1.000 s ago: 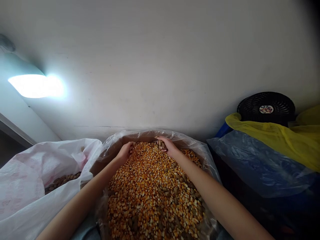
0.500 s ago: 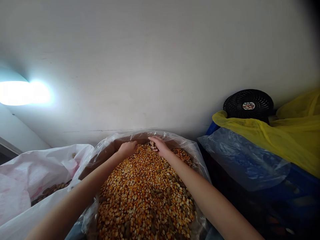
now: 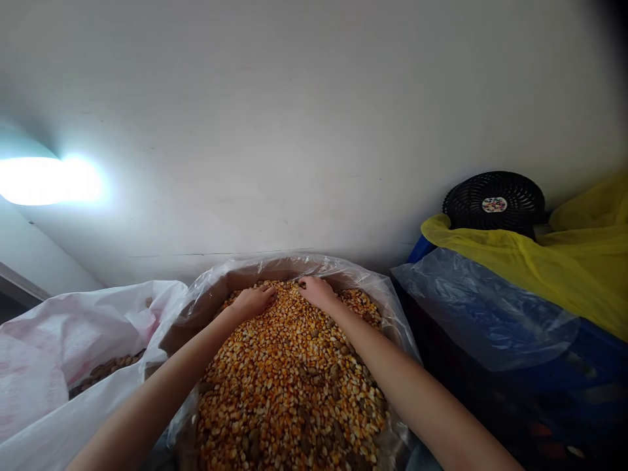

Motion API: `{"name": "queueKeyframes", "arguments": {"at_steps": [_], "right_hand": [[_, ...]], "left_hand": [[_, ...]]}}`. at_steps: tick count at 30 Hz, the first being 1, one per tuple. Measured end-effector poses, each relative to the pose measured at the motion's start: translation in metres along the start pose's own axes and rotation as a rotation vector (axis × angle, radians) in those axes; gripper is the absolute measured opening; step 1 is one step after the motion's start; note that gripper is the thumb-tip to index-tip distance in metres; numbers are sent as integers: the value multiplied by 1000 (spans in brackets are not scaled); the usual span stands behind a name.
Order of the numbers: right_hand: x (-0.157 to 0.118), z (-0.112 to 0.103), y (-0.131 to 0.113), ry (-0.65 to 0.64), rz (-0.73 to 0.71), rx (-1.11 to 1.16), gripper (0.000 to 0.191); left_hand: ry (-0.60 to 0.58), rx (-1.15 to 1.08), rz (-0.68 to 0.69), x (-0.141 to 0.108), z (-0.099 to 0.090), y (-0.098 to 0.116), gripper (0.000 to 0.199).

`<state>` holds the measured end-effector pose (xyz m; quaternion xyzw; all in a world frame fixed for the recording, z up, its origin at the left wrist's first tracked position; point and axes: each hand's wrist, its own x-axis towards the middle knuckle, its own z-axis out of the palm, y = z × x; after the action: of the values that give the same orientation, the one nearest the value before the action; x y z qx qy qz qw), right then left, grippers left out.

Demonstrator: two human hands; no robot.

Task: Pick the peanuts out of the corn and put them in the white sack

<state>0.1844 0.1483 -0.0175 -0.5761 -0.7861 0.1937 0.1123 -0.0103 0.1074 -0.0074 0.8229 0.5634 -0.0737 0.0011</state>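
Note:
Loose orange corn kernels (image 3: 275,373) fill a box lined with a clear plastic bag (image 3: 397,314). Brown pods that look like unshelled peanuts (image 3: 336,386) are scattered among the kernels, mostly on the right and near side. Toward the far end, my left hand (image 3: 254,301) rests on the corn, palm down, its fingers stretched forward and apart. Just to its right, my right hand (image 3: 316,292) is low over the kernels with curled fingers. Something brownish shows at those fingertips, apparently peanuts, though mostly hidden by the hand.
A white woven sack (image 3: 108,320) holding brown pods stands on the left. At right, a black fan (image 3: 493,203) sits above a blue crate (image 3: 598,347) draped with yellow mesh (image 3: 583,268) and clear plastic. A wall (image 3: 275,144) rises behind the box; a lamp (image 3: 29,181) glows at left.
Both hands have lowered slightly onto the corn. The left fingers have gone from bunched to stretched out. The right hand, which showed several peanuts, has turned and curled over them.

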Motion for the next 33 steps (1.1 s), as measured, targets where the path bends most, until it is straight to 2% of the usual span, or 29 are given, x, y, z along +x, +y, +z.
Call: {"name": "queueKeyframes", "arguments": {"at_steps": [4,7,11,16,21,24,26,29,31,33], "right_hand": [[-3,8,-6,31,17,-24,25],[-3,11,-9,57,21,28,21],[1,8,-7,77,72,240,21],[4,4,-7,100,57,462,24],[4,2,-8,102,41,592,28],[4,-2,-8,59,55,725,32],[3,-6,-8,40,103,812,33],[2,-10,-9,50,180,931,32],[2,-12,-10,69,197,993,30],[2,-12,-10,78,202,1029,28]], "left_hand": [[-4,-145,-63,-5,-1,-1,33],[-22,-159,-75,-8,-3,0,33],[-32,-140,-81,-6,-4,8,34],[-24,-170,-114,5,2,18,27],[-33,-256,-150,10,7,13,23],[-2,-387,-182,7,3,7,24],[68,-546,-188,3,-2,8,27],[156,-719,-62,-3,-12,25,28],[123,-691,42,-7,-16,45,28],[43,-558,106,-10,-18,68,28]]}}
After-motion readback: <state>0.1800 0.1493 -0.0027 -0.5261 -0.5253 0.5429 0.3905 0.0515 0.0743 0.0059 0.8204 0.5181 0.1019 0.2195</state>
